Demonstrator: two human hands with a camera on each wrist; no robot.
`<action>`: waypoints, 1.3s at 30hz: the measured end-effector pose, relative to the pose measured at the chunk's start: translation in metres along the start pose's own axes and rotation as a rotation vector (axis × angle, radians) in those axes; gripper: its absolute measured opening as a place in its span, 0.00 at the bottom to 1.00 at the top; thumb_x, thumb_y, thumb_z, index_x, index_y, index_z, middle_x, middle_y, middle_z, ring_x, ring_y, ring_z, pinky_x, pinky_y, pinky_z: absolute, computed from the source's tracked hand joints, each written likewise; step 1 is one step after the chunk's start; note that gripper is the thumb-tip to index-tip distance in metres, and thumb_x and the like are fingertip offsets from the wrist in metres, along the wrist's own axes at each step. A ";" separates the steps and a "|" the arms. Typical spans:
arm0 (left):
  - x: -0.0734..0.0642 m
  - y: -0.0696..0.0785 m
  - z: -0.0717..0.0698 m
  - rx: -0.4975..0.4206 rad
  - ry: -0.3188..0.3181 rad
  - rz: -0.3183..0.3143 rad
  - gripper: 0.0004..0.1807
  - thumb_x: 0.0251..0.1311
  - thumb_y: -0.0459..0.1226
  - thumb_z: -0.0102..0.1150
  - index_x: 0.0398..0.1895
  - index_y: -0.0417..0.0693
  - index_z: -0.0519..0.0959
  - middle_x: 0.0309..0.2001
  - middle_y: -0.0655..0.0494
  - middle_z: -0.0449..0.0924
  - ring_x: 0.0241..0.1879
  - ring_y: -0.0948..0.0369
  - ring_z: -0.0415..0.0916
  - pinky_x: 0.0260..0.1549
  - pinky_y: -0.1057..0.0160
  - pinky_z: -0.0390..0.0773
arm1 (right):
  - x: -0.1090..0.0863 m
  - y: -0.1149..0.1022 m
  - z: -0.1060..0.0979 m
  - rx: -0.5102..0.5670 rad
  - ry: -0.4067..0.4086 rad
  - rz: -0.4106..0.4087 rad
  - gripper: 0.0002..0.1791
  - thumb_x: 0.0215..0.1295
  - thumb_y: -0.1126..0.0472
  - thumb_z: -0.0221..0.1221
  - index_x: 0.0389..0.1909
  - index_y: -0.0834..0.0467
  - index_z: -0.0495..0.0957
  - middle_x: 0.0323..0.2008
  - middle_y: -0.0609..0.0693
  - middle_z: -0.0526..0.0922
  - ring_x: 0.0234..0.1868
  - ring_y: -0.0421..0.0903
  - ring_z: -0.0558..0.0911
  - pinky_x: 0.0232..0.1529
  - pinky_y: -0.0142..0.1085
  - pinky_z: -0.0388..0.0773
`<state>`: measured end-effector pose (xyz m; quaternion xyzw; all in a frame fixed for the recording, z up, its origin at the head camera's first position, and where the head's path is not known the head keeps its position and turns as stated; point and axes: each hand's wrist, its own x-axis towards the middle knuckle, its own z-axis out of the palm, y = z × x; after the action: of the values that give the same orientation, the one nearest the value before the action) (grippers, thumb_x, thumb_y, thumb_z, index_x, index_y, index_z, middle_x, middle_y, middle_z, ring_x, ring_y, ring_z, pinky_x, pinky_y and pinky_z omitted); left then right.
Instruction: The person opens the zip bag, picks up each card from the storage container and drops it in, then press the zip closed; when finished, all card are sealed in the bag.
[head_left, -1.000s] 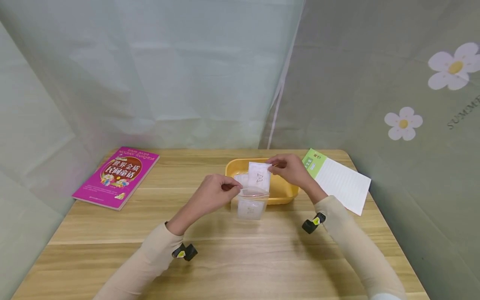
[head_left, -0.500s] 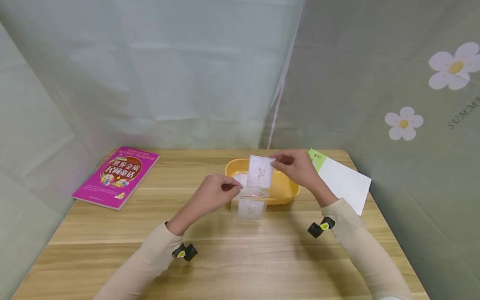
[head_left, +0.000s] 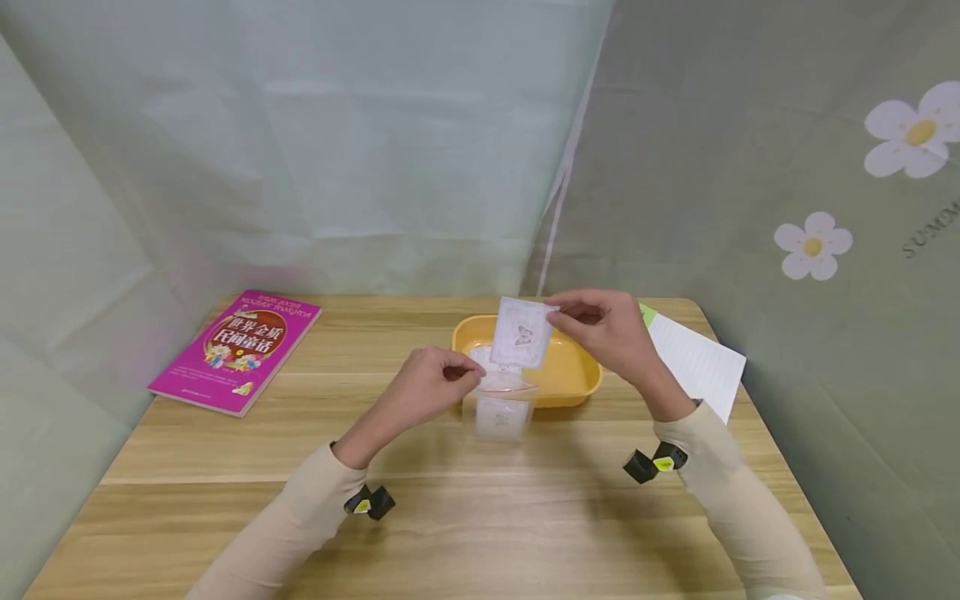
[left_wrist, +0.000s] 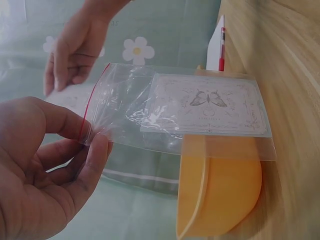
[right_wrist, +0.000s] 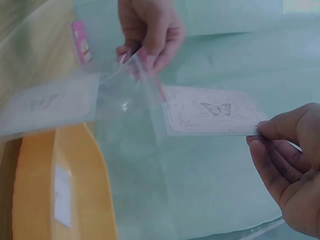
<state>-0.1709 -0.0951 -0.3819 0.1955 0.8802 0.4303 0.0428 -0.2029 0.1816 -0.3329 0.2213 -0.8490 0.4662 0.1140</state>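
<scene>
My left hand [head_left: 431,392] pinches the mouth of a clear zip bag [left_wrist: 130,100] with a red seal line. Inside the bag lies a pale card [left_wrist: 210,102] printed with a butterfly. Between thumb and fingers, my right hand [head_left: 611,337] holds a second butterfly card [head_left: 521,335] by its right edge, above the bag's mouth in the head view. Behind the bag stands a yellow tray [head_left: 573,379] on the table, and a white card [right_wrist: 62,195] shows within it.
A magenta book [head_left: 236,354] lies at the table's back left. On the back right is a lined notepad [head_left: 697,362], partly covered by my right hand; a red-and-clear pen [left_wrist: 222,50] lies by it. Fabric walls [head_left: 375,167] rise behind the wooden table [head_left: 487,525].
My right hand has moved up and to the right, lifting its card away from the bag's mouth and tilting it slightly. My left hand and the bag have stayed almost still.
</scene>
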 end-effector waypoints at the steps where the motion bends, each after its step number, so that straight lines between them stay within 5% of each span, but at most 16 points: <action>1: 0.000 0.000 0.000 0.000 -0.001 0.001 0.09 0.67 0.38 0.64 0.42 0.43 0.89 0.35 0.58 0.87 0.33 0.64 0.80 0.35 0.62 0.81 | -0.001 -0.002 -0.001 0.000 0.003 -0.003 0.09 0.64 0.63 0.70 0.44 0.57 0.89 0.36 0.52 0.90 0.30 0.42 0.85 0.31 0.29 0.80; 17: 0.001 0.001 0.002 0.002 0.003 0.005 0.09 0.67 0.39 0.63 0.40 0.45 0.90 0.36 0.58 0.87 0.33 0.64 0.80 0.34 0.63 0.81 | -0.014 -0.014 0.002 0.051 0.044 -0.095 0.08 0.62 0.68 0.70 0.42 0.62 0.89 0.33 0.54 0.89 0.29 0.38 0.85 0.32 0.27 0.81; 39: 0.005 0.002 0.003 0.017 0.006 0.024 0.09 0.67 0.38 0.62 0.39 0.45 0.90 0.34 0.59 0.87 0.32 0.64 0.80 0.35 0.63 0.81 | -0.027 -0.007 0.011 0.044 0.025 -0.116 0.07 0.61 0.70 0.70 0.41 0.61 0.89 0.36 0.52 0.89 0.31 0.40 0.86 0.34 0.32 0.83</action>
<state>-0.1745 -0.0897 -0.3817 0.2052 0.8816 0.4237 0.0334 -0.1752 0.1763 -0.3441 0.2668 -0.8228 0.4800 0.1464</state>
